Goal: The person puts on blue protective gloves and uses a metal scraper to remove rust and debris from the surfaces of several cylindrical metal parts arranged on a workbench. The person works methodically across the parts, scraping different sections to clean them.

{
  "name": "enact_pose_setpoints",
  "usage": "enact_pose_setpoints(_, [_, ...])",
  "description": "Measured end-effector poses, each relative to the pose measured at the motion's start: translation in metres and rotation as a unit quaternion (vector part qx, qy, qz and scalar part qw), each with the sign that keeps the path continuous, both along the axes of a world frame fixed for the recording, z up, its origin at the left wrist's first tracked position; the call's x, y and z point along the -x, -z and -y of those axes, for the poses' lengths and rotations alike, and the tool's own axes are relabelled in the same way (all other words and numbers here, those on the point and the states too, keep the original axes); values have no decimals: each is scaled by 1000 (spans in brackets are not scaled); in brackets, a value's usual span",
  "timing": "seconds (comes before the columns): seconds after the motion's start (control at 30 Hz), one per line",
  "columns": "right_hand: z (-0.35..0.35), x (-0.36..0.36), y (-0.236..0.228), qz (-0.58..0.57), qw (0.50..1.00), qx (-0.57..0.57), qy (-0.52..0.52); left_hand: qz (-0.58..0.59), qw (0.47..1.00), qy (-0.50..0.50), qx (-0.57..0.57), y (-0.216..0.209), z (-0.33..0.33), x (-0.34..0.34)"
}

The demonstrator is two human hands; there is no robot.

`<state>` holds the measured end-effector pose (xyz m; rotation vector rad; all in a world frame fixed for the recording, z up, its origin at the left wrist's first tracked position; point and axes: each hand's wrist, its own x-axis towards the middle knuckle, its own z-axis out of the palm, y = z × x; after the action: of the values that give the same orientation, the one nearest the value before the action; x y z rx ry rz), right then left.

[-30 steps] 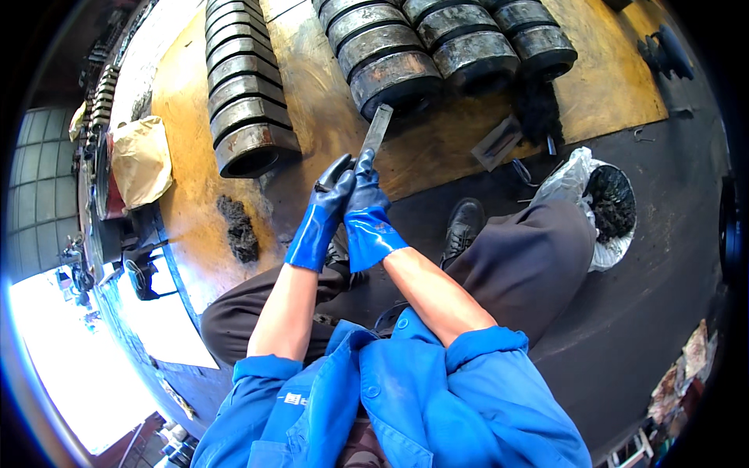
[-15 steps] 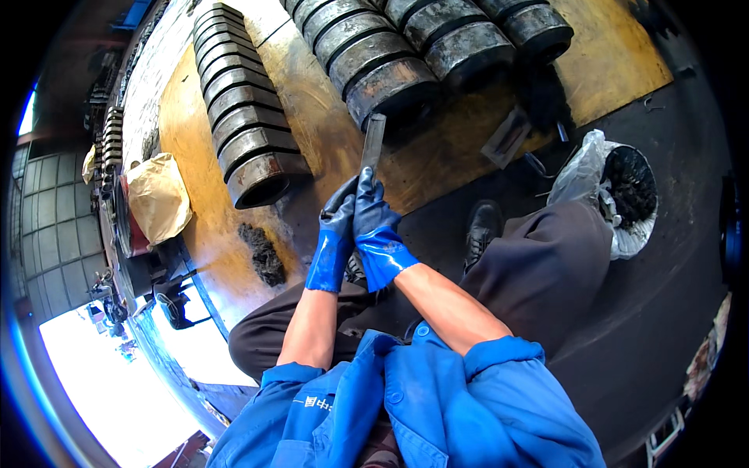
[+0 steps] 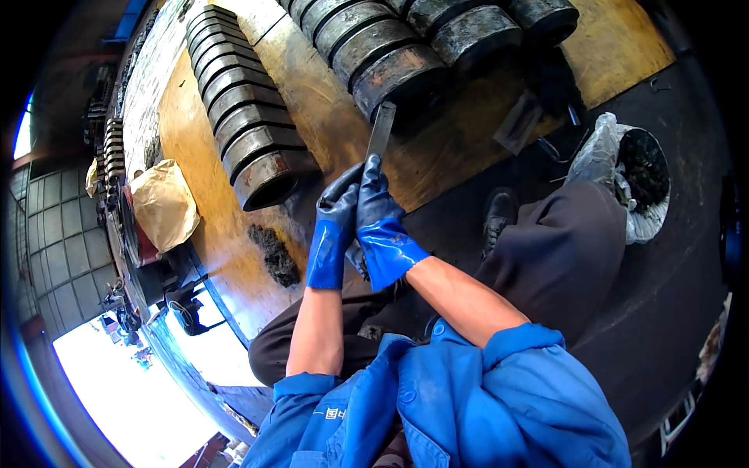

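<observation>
A flat, narrow strip of grey metal [image 3: 381, 130] points away from me, its far tip at the near end of a row of dark metal rings [image 3: 398, 74]. Whether the tip touches the ring is unclear. Both hands wear blue rubber gloves with darkened fingers. My right hand [image 3: 380, 204] is closed on the strip's near end, one finger stretched along it. Pressed against its side, my left hand [image 3: 335, 212] is closed too, and what lies inside its fingers is hidden. To the left, another row of metal rings [image 3: 265, 175] lies on the yellowish board [image 3: 222, 257].
A dark fluffy clump [image 3: 275, 256] lies near my left wrist. To the right stands a container lined with a whitish plastic bag [image 3: 605, 156], dark fluff inside. A crumpled tan paper bag [image 3: 165, 207] is at the left. More ring rows [image 3: 477, 35] stretch along the back.
The strip's tip has shifted slightly up and right, showing more of its flat face. Both hands stay together around its near end. The surroundings have shifted a little in view.
</observation>
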<state>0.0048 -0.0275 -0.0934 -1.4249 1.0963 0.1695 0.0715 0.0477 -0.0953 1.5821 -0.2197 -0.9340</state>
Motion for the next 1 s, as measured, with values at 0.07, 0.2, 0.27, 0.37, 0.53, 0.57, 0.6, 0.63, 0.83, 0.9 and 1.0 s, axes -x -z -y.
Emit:
enact_pose_setpoints(0.07, [-7,-6,4,-7,1000,8,12,-12,1000,2,-3,4,-4,-6])
enact_pose_setpoints(0.2, [-5,-11,-5,-34,992,-81,89,-14,1000,8,13,7,-6,-12])
enact_pose_setpoints(0.27, [-9,-14,3,-33,991,-73,110,-21,1000,13,7,4,-5,-12])
enact_pose_setpoints(0.37, [-8,-14,1,-10,986,-118,121,31,999,34,-1,5,-7,-16])
enact_pose_setpoints(0.53, [-4,-22,-7,7,964,-206,168,52,997,51,-6,-20,5,-22])
enact_pose_setpoints(0.57, [-3,-24,-4,12,959,-219,178,55,996,65,-16,-24,9,-21])
enact_pose_setpoints(0.6, [-2,-24,-4,44,955,-220,195,57,996,62,-15,-28,9,-23])
enact_pose_setpoints(0.63, [-7,-26,-5,45,955,-220,192,52,997,52,-3,-31,9,-25])
enact_pose_setpoints(0.83, [-12,-23,-6,-46,982,167,-68,2,1000,12,17,-22,7,-21])
enact_pose_setpoints(0.9, [-8,-27,-4,-32,995,67,-63,-8,1000,3,17,-23,5,-23])
enact_pose_setpoints(1.0, [-10,-29,19,-15,995,84,-53,70,994,62,50,-23,11,-29])
